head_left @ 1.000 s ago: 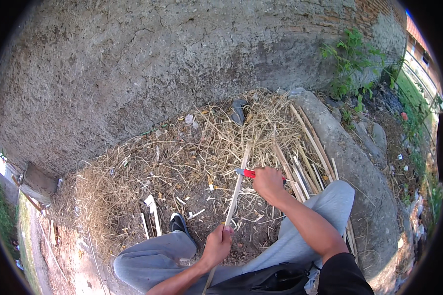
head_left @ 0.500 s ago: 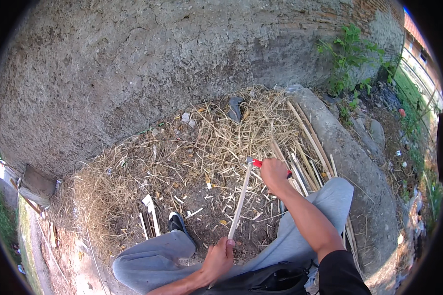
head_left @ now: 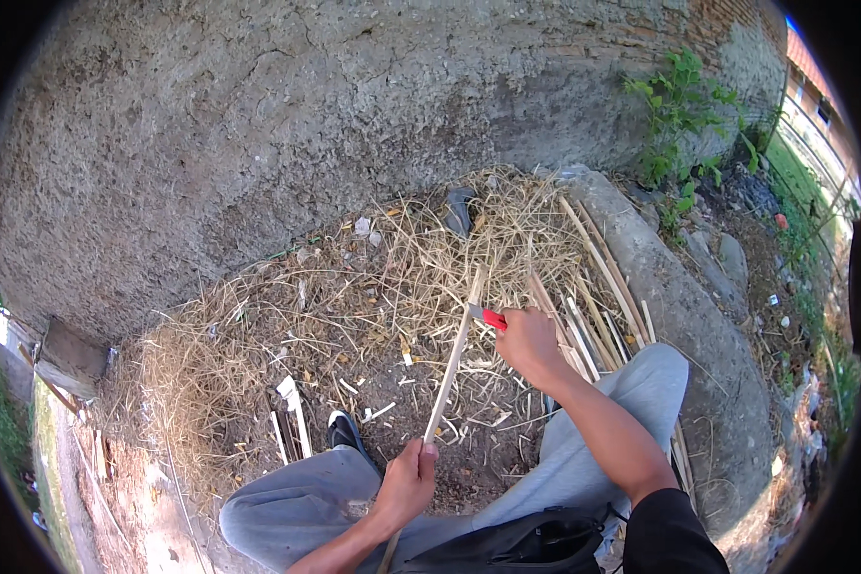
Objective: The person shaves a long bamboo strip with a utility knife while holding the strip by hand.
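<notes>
A long pale wooden stick (head_left: 450, 375) slants up and away from my lap. My left hand (head_left: 408, 483) is closed around its lower part, and the stick's near end runs back beneath my wrist. In my right hand (head_left: 528, 346) is a red-handled utility knife (head_left: 493, 319). Its grey blade touches or lies right against the stick below the far end; I cannot tell how deep it sits. Pale shavings (head_left: 478, 407) litter the soil under the stick.
Several cut strips (head_left: 598, 335) lie beside my right knee, along a concrete ledge (head_left: 674, 277). A few short strips (head_left: 295, 416) lie near my left shoe (head_left: 346, 435). Dry straw (head_left: 373, 277) covers the ground up to a rough wall (head_left: 287, 124). A green plant (head_left: 677, 115) grows at right.
My left hand has shifted slightly left and up, pushing the stick farther out, so more of it extends past the blade. The knife has moved a little to the left.
</notes>
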`<action>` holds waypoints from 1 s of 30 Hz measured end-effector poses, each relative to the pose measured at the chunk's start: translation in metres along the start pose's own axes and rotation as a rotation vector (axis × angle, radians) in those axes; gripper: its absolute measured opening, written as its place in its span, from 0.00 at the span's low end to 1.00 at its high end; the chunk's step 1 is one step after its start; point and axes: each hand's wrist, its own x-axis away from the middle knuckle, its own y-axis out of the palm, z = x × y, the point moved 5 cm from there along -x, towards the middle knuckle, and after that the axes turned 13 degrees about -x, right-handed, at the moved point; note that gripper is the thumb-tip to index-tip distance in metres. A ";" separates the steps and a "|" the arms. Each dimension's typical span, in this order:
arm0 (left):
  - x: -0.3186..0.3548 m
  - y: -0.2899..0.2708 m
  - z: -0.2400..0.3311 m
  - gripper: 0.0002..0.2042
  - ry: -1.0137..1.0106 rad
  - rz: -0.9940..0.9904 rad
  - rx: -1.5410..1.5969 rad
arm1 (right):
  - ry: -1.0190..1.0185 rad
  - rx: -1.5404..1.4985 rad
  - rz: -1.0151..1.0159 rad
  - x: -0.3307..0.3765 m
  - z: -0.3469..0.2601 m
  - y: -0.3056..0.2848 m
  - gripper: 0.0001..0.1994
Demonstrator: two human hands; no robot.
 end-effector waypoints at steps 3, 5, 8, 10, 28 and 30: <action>-0.001 0.007 0.000 0.13 0.048 -0.002 0.005 | 0.012 0.042 -0.052 -0.003 0.002 0.004 0.07; 0.001 0.010 -0.001 0.13 0.107 0.020 0.021 | 0.024 0.058 -0.056 -0.006 0.005 0.004 0.06; 0.005 0.017 0.000 0.12 0.042 -0.183 0.240 | 0.057 0.090 -0.071 -0.008 0.013 0.005 0.07; 0.008 0.016 0.005 0.12 -0.018 -0.237 0.270 | -0.004 0.185 -0.089 -0.009 0.016 0.006 0.09; 0.009 0.021 0.003 0.12 -0.513 -0.466 0.679 | -0.012 0.228 -0.226 -0.016 0.056 0.074 0.11; 0.004 0.025 0.000 0.12 -0.487 -0.445 0.654 | 0.000 0.225 -0.222 -0.016 0.056 0.077 0.11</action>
